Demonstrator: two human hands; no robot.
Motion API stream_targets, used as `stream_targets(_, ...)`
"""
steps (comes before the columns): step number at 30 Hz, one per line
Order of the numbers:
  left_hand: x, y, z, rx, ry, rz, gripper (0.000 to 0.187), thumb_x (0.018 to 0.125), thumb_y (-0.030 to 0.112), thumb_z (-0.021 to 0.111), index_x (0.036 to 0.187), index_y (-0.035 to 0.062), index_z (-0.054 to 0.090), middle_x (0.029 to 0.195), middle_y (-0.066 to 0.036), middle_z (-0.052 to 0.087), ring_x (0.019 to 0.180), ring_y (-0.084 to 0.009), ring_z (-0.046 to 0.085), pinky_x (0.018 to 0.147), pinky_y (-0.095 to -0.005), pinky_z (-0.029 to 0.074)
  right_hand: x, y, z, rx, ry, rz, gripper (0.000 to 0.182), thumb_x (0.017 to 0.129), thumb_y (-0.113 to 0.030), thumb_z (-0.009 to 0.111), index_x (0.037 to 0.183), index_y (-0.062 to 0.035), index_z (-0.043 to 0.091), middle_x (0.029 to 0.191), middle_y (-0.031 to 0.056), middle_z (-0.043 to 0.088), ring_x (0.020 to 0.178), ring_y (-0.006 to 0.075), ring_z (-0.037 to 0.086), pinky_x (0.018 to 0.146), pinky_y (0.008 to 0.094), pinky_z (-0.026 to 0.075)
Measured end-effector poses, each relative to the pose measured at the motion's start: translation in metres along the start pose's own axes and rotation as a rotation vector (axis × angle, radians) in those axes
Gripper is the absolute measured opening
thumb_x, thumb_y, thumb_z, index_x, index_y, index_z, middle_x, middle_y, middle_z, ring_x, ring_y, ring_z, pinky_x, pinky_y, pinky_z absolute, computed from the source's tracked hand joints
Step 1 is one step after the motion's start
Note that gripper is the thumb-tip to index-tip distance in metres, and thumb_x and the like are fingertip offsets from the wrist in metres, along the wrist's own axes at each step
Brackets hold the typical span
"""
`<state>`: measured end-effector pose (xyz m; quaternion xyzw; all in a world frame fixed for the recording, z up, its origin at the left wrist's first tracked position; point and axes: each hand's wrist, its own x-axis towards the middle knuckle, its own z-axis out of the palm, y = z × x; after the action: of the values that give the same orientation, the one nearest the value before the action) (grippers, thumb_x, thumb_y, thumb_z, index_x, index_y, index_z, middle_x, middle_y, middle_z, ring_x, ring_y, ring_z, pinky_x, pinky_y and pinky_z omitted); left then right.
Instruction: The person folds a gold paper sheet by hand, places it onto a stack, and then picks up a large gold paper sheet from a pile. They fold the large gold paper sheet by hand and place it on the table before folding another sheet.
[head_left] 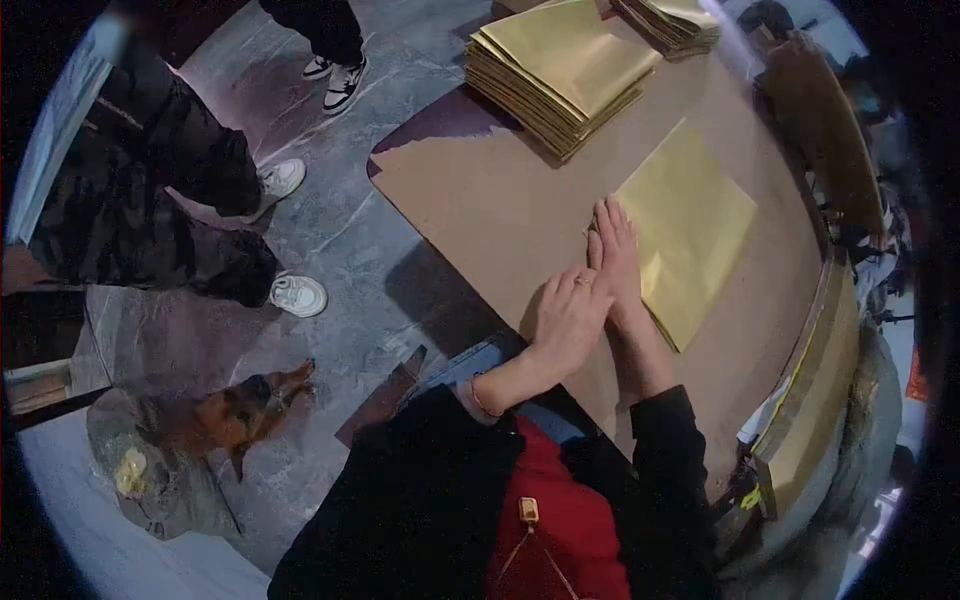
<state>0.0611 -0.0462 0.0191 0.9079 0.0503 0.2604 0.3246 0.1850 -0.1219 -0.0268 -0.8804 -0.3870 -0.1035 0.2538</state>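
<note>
A gold sheet (690,225) lies on the brown tabletop (470,220), its surface slightly creased. My right hand (618,250) rests flat along its left edge, fingers stretched out and pointing away from me. My left hand (570,315), with a ring on one finger, is beside my right wrist and seems to touch it. Its fingers are bent, with the tips hidden beneath, so I cannot see what they hold, if anything. Farther back stands a thick stack of gold sheets (560,70) with brown edges.
A second gold stack (670,25) sits at the far edge. On the left, a person in dark trousers (150,180) stands near the table, and another person's shoes (343,88) show behind. A brown dog (245,410) is on the floor. Padded furniture (850,400) borders the right side.
</note>
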Motion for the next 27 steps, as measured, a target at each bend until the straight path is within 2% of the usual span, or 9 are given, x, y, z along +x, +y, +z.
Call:
stream_targets(2, 0.007, -0.008, -0.006, 0.027, -0.019, -0.039, 0.026, 0.081, 0.015, 0.061, 0.102, 0.0002, 0.055, 0.106, -0.015, 0.053, 0.108, -0.0327, 0.050, 0.090, -0.0427, 0.040, 0.002, -0.002, -0.004, 0.019, -0.027, 0.024, 0.045, 0.091, -0.017, 0.050, 0.134, -0.0062, 0.041, 0.142, 0.0165, 0.035, 0.130, 0.0340, 0.034, 0.108, 0.0467, 0.025)
stream_targets(3, 0.010, -0.014, -0.008, 0.042, -0.082, -0.042, 0.035, 0.081, 0.015, 0.060, 0.111, -0.0012, 0.053, 0.114, -0.016, 0.052, 0.115, -0.0341, 0.046, 0.091, -0.0447, 0.039, 0.002, -0.004, -0.007, -0.025, -0.045, 0.026, 0.046, 0.090, -0.014, 0.052, 0.133, -0.0041, 0.041, 0.141, 0.0192, 0.035, 0.130, 0.0352, 0.034, 0.107, 0.0469, 0.026)
stream_targets(6, 0.013, -0.025, -0.007, 0.228, -0.158, -0.003, 0.045, 0.083, 0.017, 0.058, 0.123, 0.0004, 0.048, 0.130, -0.013, 0.046, 0.124, -0.0322, 0.040, 0.096, -0.0464, 0.037, 0.001, -0.014, -0.015, -0.026, -0.027, 0.024, 0.047, 0.086, -0.006, 0.055, 0.131, -0.0015, 0.042, 0.140, 0.0215, 0.034, 0.129, 0.0370, 0.034, 0.106, 0.0459, 0.028)
stream_targets(8, 0.018, -0.038, 0.003, 0.365, -0.266, 0.075, 0.044, 0.085, 0.019, 0.056, 0.124, 0.0014, 0.048, 0.134, -0.012, 0.044, 0.126, -0.0308, 0.038, 0.100, -0.0463, 0.034, 0.002, -0.014, -0.012, 0.146, -0.043, 0.071, 0.047, 0.085, -0.005, 0.055, 0.131, -0.0014, 0.042, 0.140, 0.0212, 0.034, 0.129, 0.0367, 0.034, 0.106, 0.0457, 0.028)
stream_targets(9, 0.020, -0.041, 0.007, 0.374, -0.244, 0.086, 0.044, 0.086, 0.020, 0.056, 0.125, 0.0018, 0.047, 0.136, -0.012, 0.042, 0.129, -0.0298, 0.035, 0.102, -0.0469, 0.031, 0.000, -0.014, -0.011, 0.140, -0.041, 0.062, 0.047, 0.085, -0.006, 0.055, 0.131, -0.0015, 0.042, 0.140, 0.0206, 0.034, 0.129, 0.0366, 0.035, 0.105, 0.0467, 0.029)
stream_targets(12, 0.023, -0.043, 0.010, 0.316, -0.297, 0.082, 0.045, 0.086, 0.022, 0.056, 0.126, 0.0023, 0.047, 0.137, -0.012, 0.041, 0.130, -0.0281, 0.034, 0.104, -0.0475, 0.029, -0.004, -0.009, -0.015, -0.064, -0.051, -0.011, 0.050, 0.084, -0.008, 0.056, 0.131, -0.0020, 0.042, 0.141, 0.0193, 0.034, 0.128, 0.0360, 0.036, 0.104, 0.0478, 0.030)
stream_targets(17, 0.021, -0.048, 0.015, 0.299, -0.299, 0.077, 0.045, 0.084, 0.022, 0.058, 0.124, 0.0023, 0.049, 0.136, -0.011, 0.042, 0.130, -0.0268, 0.034, 0.106, -0.0481, 0.027, -0.005, -0.009, -0.021, 0.056, -0.087, 0.036, 0.047, 0.086, -0.010, 0.054, 0.131, -0.0013, 0.041, 0.140, 0.0196, 0.035, 0.128, 0.0358, 0.036, 0.105, 0.0476, 0.030)
stream_targets(20, 0.022, -0.048, 0.017, 0.338, -0.306, 0.084, 0.044, 0.087, 0.024, 0.056, 0.124, 0.0030, 0.050, 0.137, -0.010, 0.041, 0.129, -0.0269, 0.035, 0.106, -0.0478, 0.026, -0.006, -0.011, -0.022, -0.029, -0.106, -0.003, 0.046, 0.088, -0.013, 0.052, 0.131, -0.0006, 0.041, 0.141, 0.0193, 0.034, 0.126, 0.0363, 0.038, 0.105, 0.0460, 0.030)
stream_targets(27, 0.026, -0.046, 0.019, 0.425, -0.356, 0.055, 0.048, 0.085, 0.029, 0.058, 0.124, 0.0036, 0.048, 0.135, -0.011, 0.041, 0.126, -0.0273, 0.038, 0.103, -0.0464, 0.031, -0.006, -0.007, -0.025, -0.071, -0.215, 0.053, 0.050, 0.092, -0.024, 0.046, 0.136, -0.0029, 0.036, 0.145, 0.0164, 0.031, 0.132, 0.0336, 0.030, 0.107, 0.0470, 0.025)
